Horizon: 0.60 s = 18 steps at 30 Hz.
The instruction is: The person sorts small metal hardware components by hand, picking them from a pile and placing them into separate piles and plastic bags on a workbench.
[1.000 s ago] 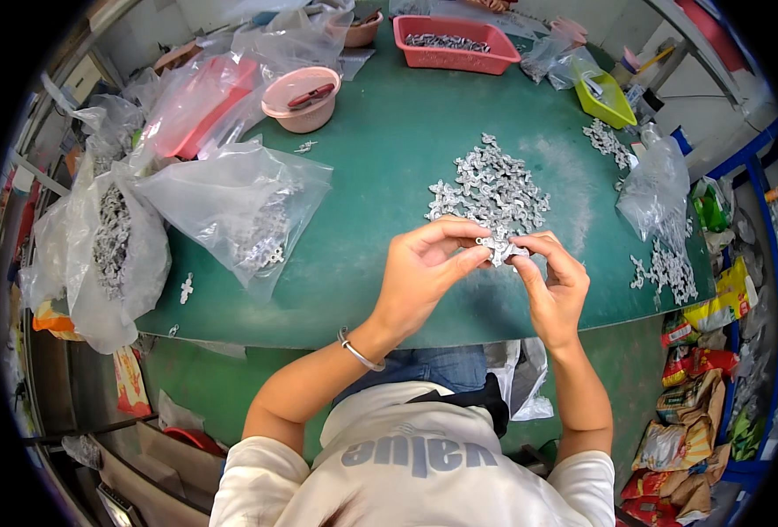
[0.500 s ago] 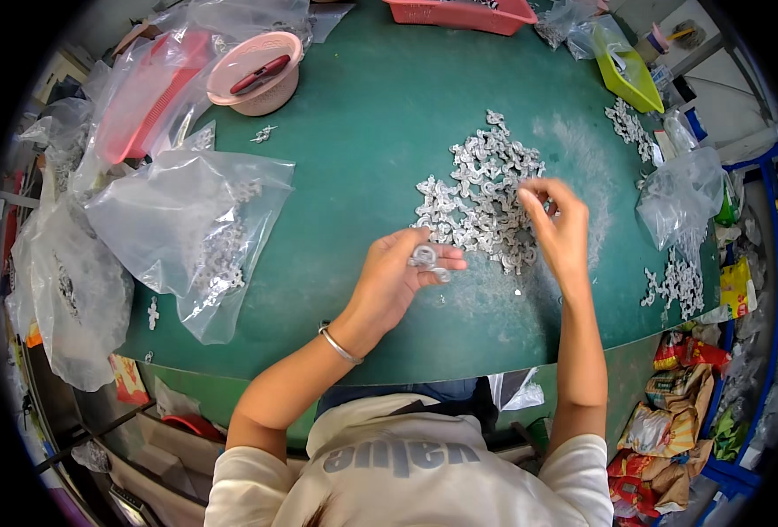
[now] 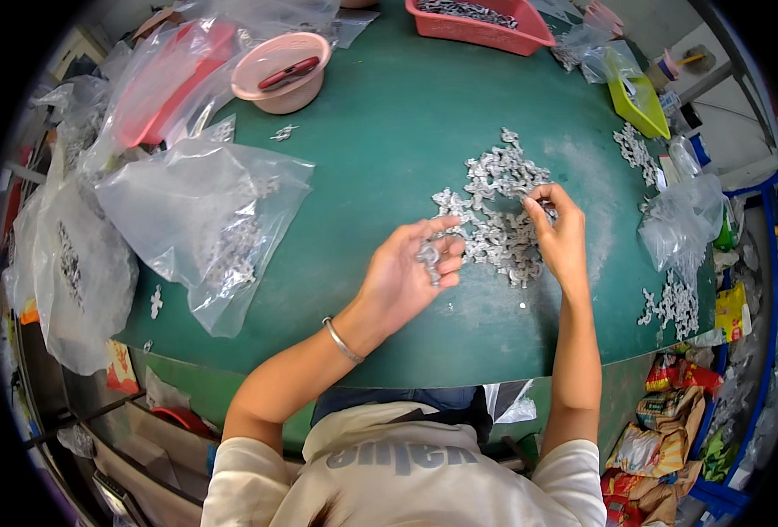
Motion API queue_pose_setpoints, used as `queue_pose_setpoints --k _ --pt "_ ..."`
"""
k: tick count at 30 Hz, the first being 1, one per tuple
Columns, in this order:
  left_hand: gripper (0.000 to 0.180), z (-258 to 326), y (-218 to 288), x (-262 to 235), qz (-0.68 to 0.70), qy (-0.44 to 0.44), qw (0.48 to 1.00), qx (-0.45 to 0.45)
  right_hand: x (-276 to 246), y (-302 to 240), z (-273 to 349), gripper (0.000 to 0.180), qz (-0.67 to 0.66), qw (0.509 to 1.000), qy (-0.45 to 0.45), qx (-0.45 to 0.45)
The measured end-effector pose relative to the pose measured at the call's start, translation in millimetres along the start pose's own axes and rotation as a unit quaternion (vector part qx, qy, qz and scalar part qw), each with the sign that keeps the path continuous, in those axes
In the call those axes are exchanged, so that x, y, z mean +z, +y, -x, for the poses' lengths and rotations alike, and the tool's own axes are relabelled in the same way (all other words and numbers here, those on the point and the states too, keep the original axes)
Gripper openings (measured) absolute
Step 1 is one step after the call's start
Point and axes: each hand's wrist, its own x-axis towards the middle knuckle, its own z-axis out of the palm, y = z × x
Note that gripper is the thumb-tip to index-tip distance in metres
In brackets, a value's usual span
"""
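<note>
A heap of small silvery metal parts (image 3: 499,211) lies on the green table (image 3: 406,132). My left hand (image 3: 411,272) is palm up just left of the heap, its fingers curled round a few of the parts (image 3: 430,256). A thin bangle sits on that wrist. My right hand (image 3: 560,233) rests on the right side of the heap, fingertips pinching into the parts at its upper edge; whether a part is between the fingers is hidden.
Clear plastic bags with metal parts (image 3: 217,220) lie at the left. A pink bowl (image 3: 282,72) and a red tray (image 3: 481,22) stand at the back, a yellow-green tray (image 3: 635,92) at the back right. More loose parts (image 3: 670,303) lie by the right edge.
My hands have drawn apart: the right went out to the heap, the left turned palm up with parts in it. The view has tilted closer over the table.
</note>
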Motion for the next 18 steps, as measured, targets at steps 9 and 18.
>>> queue_pose_setpoints --k 9,18 --pt "0.04 0.0 10.6 -21.1 -0.004 -0.132 0.991 0.004 16.7 -35.2 23.0 0.013 -0.592 0.745 -0.209 0.225" --pt "0.039 19.2 21.5 -0.9 -0.43 -0.093 0.874 0.207 22.2 -64.7 45.5 0.012 -0.54 0.789 -0.226 0.186"
